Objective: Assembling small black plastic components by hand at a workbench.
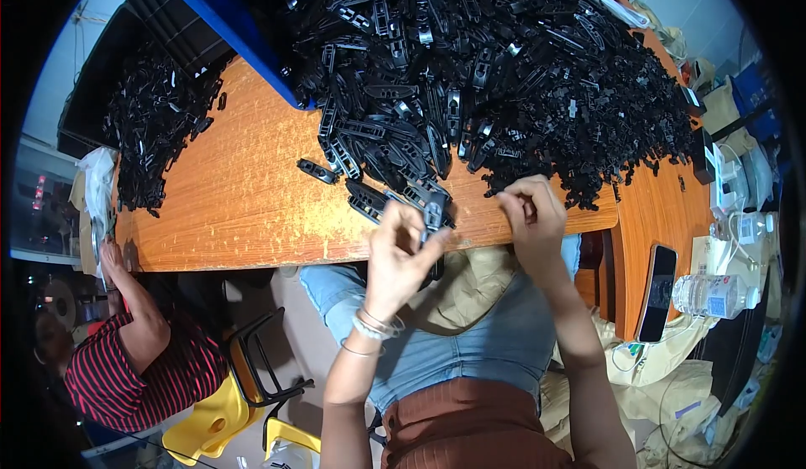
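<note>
Bracelets circle the wrist of my left hand (398, 252), whose fingers and thumb are closed on a long black plastic part (433, 214) just over the table's front edge. Further right, my right hand (537, 217) has its fingers curled in and the thumb side pinched. Whatever sits in that pinch is hidden. Right beyond it spreads a heap of small black pieces (588, 125). Beyond my left hand lies a larger pile of long black plastic parts (403, 74), several of them loose near the edge, one single part (317, 171) apart from the rest.
A blue bin (243, 32) leans over the wooden table (227, 192). At far left are another black heap (155, 116) and a seated person (143, 360) in a striped top. A phone (656, 293) and a plastic bottle (714, 295) lie at right. Brown paper covers my lap.
</note>
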Demonstrator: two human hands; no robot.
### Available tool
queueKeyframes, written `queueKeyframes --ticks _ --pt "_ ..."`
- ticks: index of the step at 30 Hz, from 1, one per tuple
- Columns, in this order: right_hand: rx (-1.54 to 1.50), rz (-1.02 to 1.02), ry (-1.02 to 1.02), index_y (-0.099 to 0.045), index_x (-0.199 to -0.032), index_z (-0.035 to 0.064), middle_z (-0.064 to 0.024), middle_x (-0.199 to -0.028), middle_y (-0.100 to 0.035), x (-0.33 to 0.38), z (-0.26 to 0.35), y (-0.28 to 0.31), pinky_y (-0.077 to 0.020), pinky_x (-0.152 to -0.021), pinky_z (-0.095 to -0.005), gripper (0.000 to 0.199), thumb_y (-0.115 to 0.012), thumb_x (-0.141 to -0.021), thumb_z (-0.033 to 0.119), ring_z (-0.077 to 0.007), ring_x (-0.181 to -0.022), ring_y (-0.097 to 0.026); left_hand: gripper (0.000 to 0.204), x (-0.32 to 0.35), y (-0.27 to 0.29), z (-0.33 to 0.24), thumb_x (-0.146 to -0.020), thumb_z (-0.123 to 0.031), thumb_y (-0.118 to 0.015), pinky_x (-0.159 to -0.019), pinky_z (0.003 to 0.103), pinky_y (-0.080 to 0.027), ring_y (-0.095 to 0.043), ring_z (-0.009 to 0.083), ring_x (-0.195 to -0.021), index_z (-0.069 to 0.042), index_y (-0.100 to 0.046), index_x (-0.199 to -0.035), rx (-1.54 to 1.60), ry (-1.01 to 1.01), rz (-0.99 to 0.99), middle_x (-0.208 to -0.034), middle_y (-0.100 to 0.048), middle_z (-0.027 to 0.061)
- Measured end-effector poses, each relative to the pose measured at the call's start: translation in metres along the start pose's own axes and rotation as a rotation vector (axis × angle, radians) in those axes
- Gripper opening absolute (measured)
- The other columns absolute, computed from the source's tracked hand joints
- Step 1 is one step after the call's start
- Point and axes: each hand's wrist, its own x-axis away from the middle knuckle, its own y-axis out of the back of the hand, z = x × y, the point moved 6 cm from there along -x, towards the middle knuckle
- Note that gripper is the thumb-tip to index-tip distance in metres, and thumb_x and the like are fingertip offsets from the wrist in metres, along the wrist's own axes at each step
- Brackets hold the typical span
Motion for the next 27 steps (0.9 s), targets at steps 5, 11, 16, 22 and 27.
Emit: queueKeyframes --ticks 5,11,16,22,27 --pt "-0.444 0.138 -0.293 -0.064 -0.093 -0.0037 -0.0082 -0.092 -0.064 0.02 0.038 -0.012 -0.0459 -0.064 -0.0213 0.013 -0.062 -0.081 -0.006 -0.0093 -0.075 -0.059 0.018 0.031 -0.028 0.007 -0.083 0.0 -0.067 -0.048 0.017 -0.038 -0.053 0.0021 -0.057 -0.004 -0.051 -0.089 0.276 0.25 0.146 -0.065 -0.056 -0.0018" --pt "-0.522 0.246 -0.252 -0.066 -0.095 -0.0004 -0.0093 -0.088 -0.065 0.02 0.047 -0.004 -0.0495 -0.07 -0.03 0.017 -0.064 -0.079 -0.005 -0.0206 -0.079 -0.063 0.038 0.029 -0.02 -0.003 -0.083 0.01 -0.062 -0.073 0.026 -0.057 -0.068 0.0207 -0.079 0.006 -0.047 -0.117 0.472 0.239 0.173 -0.103 -0.06 0.015" --pt "-0.194 0.207 0.094 -0.066 -0.094 0.0032 -0.0068 -0.088 -0.061 0.02 0.06 0.004 -0.0433 -0.069 -0.0317 0.023 -0.066 -0.072 -0.005 -0.0227 -0.079 -0.055 0.022 0.031 -0.019 0.001 -0.082 0.011 -0.061 -0.071 0.028 -0.058 -0.068 0.0232 -0.081 0.008 -0.052 -0.102 0.498 0.307 0.207 -0.092 -0.064 0.0159" --pt "-0.335 0.294 -0.047 -0.066 -0.097 0.0034 -0.0056 -0.085 -0.061 0.021 0.05 -0.002 -0.0433 -0.067 -0.0292 0.022 -0.067 -0.075 0.004 -0.0191 -0.076 -0.056 0.02 0.038 -0.015 0.008 -0.082 0.01 -0.062 -0.068 0.022 -0.057 -0.067 0.0149 -0.078 0.006 -0.054 -0.099 0.469 0.312 0.18 -0.098 -0.061 0.0104" --pt "-0.623 0.511 -0.528 -0.064 -0.105 0.0004 -0.0058 -0.08 -0.065 0.061 0.026 -0.024 -0.0422 -0.058 -0.0229 0.027 -0.066 -0.082 0.014 -0.0085 -0.063 -0.053 0.015 0.047 -0.012 0.007 -0.081 0.008 -0.063 -0.059 0.02 -0.054 -0.065 0.0098 -0.068 0.003 -0.055 -0.093 0.367 0.302 0.14 -0.077 -0.063 0.0041"
